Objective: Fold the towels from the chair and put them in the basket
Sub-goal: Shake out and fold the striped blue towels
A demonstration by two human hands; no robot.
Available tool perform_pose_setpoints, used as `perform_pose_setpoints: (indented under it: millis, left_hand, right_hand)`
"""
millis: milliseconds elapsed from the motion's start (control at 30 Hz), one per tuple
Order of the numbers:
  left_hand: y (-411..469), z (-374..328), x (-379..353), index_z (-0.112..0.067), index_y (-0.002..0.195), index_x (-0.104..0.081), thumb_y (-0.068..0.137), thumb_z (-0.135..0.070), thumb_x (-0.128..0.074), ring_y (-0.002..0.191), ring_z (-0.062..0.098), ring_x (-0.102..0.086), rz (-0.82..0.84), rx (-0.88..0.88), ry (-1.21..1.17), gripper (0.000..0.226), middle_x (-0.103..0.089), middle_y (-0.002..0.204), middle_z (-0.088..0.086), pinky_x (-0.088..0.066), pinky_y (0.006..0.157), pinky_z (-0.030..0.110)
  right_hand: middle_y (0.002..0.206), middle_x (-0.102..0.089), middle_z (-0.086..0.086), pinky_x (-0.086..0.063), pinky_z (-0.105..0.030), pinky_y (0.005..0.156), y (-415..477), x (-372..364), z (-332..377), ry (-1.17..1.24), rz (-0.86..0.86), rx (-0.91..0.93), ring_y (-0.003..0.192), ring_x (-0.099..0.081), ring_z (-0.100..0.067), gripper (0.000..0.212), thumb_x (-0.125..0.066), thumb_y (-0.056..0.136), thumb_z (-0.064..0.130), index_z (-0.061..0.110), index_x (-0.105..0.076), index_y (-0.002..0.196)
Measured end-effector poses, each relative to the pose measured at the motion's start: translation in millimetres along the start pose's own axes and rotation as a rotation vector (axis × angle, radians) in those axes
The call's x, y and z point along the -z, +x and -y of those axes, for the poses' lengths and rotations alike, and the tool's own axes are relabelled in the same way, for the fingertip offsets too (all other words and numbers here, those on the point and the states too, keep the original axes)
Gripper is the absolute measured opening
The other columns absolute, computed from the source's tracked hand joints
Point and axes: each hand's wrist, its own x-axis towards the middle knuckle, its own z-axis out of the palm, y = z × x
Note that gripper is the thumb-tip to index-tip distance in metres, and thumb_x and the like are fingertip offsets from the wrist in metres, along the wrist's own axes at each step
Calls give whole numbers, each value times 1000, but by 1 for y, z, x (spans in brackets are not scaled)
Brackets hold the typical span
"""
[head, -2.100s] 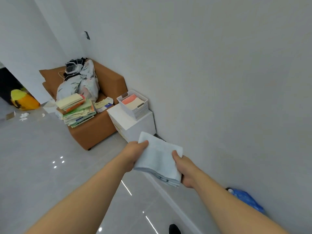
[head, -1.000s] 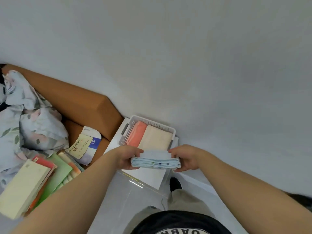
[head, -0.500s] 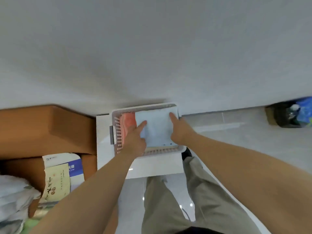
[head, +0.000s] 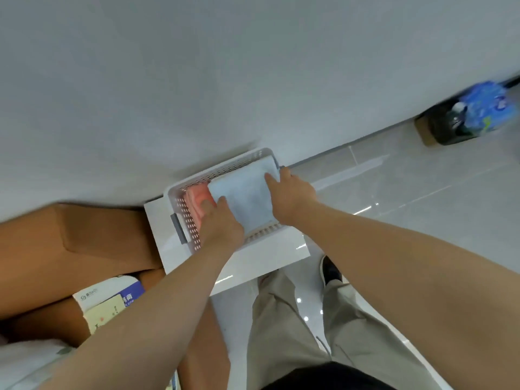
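A folded light-blue towel (head: 244,192) lies flat in the white perforated basket (head: 183,215), covering most of its right side. A folded pink towel (head: 198,197) shows at the basket's left. My left hand (head: 222,225) rests at the blue towel's left edge, fingers spread over both towels. My right hand (head: 291,192) presses on the towel's right edge, a finger against the basket's right rim. Neither hand grips the towel.
The basket stands on a white cabinet (head: 253,260) against the grey wall. A brown armchair (head: 84,243) with papers and books (head: 109,302) is at the left. A dark bag and blue package (head: 464,116) sit on the floor at right. My legs are below.
I walked up to the cabinet carrying the folded blue towel in both hands, lowered it into the basket and let go; my hands now lie flat on it.
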Motion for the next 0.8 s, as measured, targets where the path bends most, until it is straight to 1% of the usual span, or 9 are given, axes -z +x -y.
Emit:
perform_pose_setpoints:
  millis: [100,167,233,300,433,567,633,700,800]
  left_hand:
    - [-33,-48,20,-20,145,-33,86,-8,-52,108,30,-57,6,-60,-6,63,-19,146,4,-55,82,39]
    - [-56,-91,22,-20,142,-37,90,-8,-52,94,26,-61,5,-159,27,56,-24,140,7,-52,75,36]
    - [-77,-141,18,-20,138,-43,93,-10,-52,95,27,-61,10,-283,58,47,-30,139,7,-50,80,35]
    - [-99,-198,7,-21,133,-47,94,-15,-53,96,24,-59,24,-407,91,40,-35,134,6,-48,83,33]
    - [-143,-319,-35,-23,128,-51,93,-21,-57,89,18,-57,90,-651,144,35,-39,129,2,-41,77,25]
    - [-192,-437,-97,-24,120,-59,90,-22,-62,87,12,-55,119,-812,120,30,-45,122,0,-38,78,20]
    - [-214,-489,-131,-25,112,-63,87,-20,-65,90,11,-54,131,-858,95,25,-52,118,-1,-37,80,19]
    - [-237,-534,-163,-27,99,-65,84,-18,-67,91,14,-59,164,-856,51,18,-60,113,-1,-44,83,23]
    - [-272,-598,-208,-31,84,-62,83,-15,-66,80,19,-68,224,-808,-38,17,-66,98,-5,-54,76,28]
  right_hand:
    - [139,-39,-12,-50,-42,93,-56,33,-35,306,17,-65,110,-53,-30,45,-46,93,9,17,-48,138]
    - [140,-47,-11,-47,-37,101,-95,46,-70,489,1,-108,120,-54,-28,42,-44,95,6,13,-56,135]
    - [136,-57,-8,-48,-35,102,-127,52,-111,654,-71,-193,121,-56,-25,40,-44,95,6,15,-63,129]
    - [127,-63,-5,-51,-33,97,-158,56,-159,854,-177,-311,112,-61,-23,36,-46,96,11,19,-67,124]
    - [99,-65,2,-52,-28,79,-221,54,-268,1156,-396,-502,88,-61,-16,28,-49,99,18,18,-71,116]
    - [87,-67,2,-56,-34,85,-280,44,-385,1319,-592,-619,79,-61,-16,23,-52,97,17,19,-73,105]
    - [80,-65,4,-54,-30,76,-310,40,-445,1332,-656,-643,69,-58,-12,21,-52,97,16,20,-72,100]
    - [78,-64,3,-50,-27,68,-340,37,-501,1339,-697,-668,63,-55,-11,20,-52,97,15,20,-71,99]
    - [82,-65,3,-52,-31,73,-381,33,-578,1331,-716,-690,67,-57,-13,19,-53,97,18,22,-71,99]
